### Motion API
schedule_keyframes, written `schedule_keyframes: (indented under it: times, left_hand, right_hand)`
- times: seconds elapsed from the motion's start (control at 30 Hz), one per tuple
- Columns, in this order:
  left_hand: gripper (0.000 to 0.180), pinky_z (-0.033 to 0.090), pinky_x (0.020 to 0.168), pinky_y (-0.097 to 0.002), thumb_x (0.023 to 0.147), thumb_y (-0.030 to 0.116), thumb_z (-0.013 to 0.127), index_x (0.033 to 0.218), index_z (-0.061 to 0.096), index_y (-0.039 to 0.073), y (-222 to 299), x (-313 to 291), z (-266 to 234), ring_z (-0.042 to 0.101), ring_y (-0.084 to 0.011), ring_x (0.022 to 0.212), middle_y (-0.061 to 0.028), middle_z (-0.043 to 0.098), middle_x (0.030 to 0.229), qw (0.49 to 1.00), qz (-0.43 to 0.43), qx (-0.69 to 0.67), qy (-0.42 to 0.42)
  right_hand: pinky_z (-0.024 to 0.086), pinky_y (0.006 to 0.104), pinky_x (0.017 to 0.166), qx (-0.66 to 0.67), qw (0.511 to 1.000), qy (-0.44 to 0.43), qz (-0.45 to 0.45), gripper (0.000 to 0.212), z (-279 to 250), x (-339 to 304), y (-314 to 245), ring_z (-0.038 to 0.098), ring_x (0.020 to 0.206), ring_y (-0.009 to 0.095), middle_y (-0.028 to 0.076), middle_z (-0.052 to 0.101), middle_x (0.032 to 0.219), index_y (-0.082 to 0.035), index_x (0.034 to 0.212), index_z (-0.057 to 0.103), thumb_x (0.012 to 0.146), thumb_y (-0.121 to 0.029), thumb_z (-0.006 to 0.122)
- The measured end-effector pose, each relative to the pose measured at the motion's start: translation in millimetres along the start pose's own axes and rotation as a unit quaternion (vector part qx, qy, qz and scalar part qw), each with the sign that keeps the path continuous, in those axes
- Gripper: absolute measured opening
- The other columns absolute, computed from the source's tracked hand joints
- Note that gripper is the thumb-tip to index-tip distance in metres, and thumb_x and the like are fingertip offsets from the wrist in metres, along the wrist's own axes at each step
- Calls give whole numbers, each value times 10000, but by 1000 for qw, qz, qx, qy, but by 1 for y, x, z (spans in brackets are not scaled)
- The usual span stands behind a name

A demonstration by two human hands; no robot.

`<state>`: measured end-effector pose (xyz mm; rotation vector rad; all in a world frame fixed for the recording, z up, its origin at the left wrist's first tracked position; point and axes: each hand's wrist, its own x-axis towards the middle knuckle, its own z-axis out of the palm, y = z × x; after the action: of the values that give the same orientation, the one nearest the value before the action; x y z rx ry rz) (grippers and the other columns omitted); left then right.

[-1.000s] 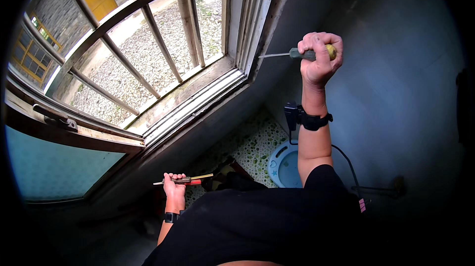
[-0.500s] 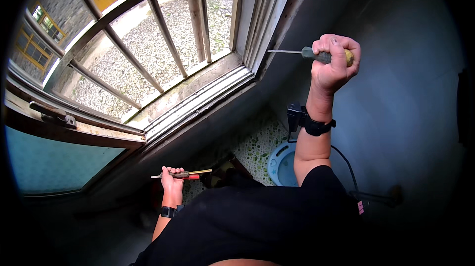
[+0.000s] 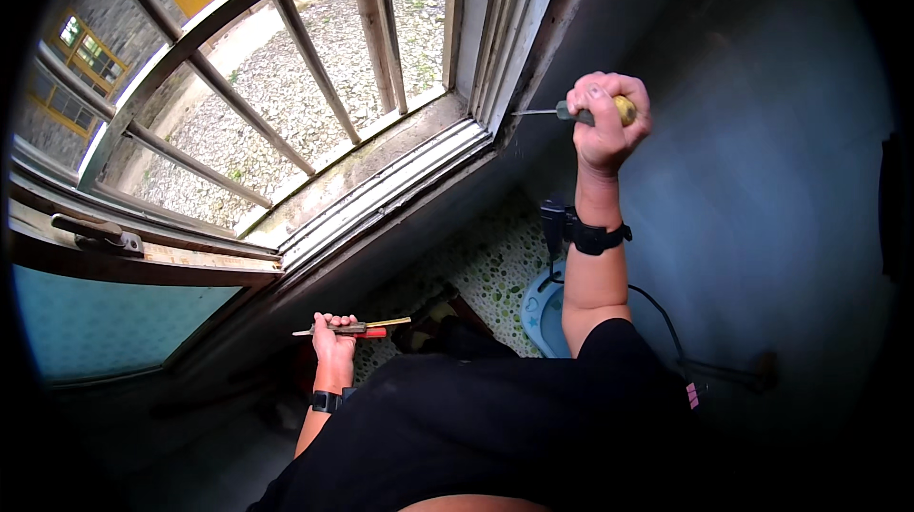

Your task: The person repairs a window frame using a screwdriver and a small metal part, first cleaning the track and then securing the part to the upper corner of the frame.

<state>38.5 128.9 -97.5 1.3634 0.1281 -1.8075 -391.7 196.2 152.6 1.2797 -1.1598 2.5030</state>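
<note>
My right hand (image 3: 607,121) is raised and closed around a screwdriver (image 3: 571,113) with a yellow-and-grey handle. Its metal shaft points left, the tip touching the right upright of the window frame (image 3: 533,55). My left hand (image 3: 333,333) hangs low by my side, gripping two slim tools (image 3: 367,327), one with a red handle and one yellowish, held level. Both wrists carry black straps.
An open window with metal bars (image 3: 305,64) looks out on gravel. A hinged sash with bluish glass (image 3: 95,321) swings inward at left. Below lie a patterned tile floor (image 3: 486,264), a blue basin (image 3: 543,312) and a grey wall (image 3: 762,179) at right.
My right hand with the screwdriver has moved right and slightly up along the frame's upright. The view has shifted closer to the window. My left hand stays low with its tools.
</note>
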Motion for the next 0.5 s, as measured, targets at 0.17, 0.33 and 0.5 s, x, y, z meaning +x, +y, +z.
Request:
schedule_keyframes:
  times: [0.17, 0.33, 0.5]
  left_hand:
    - [407, 441, 640, -389, 970, 377, 323, 683, 403, 100, 2, -1, -7, 390, -190, 520, -24, 371, 545, 1000, 12, 22, 8]
    - [416, 427, 675, -405, 975, 366, 308, 662, 366, 97, 7, 13, -27, 362, -200, 545, -21, 312, 550, 995, 10, 35, -88]
    - [406, 426, 696, -410, 972, 351, 328, 672, 402, 87, 5, 6, -27, 388, -198, 544, -30, 360, 548, 998, 4, 56, 23]
  right_hand:
    - [438, 275, 466, 63, 997, 14, -50, 70, 1, 6, -9, 472, 516, 143, 94, 505, 601, -11, 727, 457, 738, 50, 489]
    - [456, 305, 440, 60, 992, -46, -97, 41, -20, 0, 21, 508, 490, 178, 134, 535, 625, 12, 784, 472, 755, 28, 495]
    - [413, 292, 464, 49, 998, 0, -34, 25, -23, -7, -1, 453, 526, 173, 69, 469, 613, -59, 822, 463, 837, -78, 470]
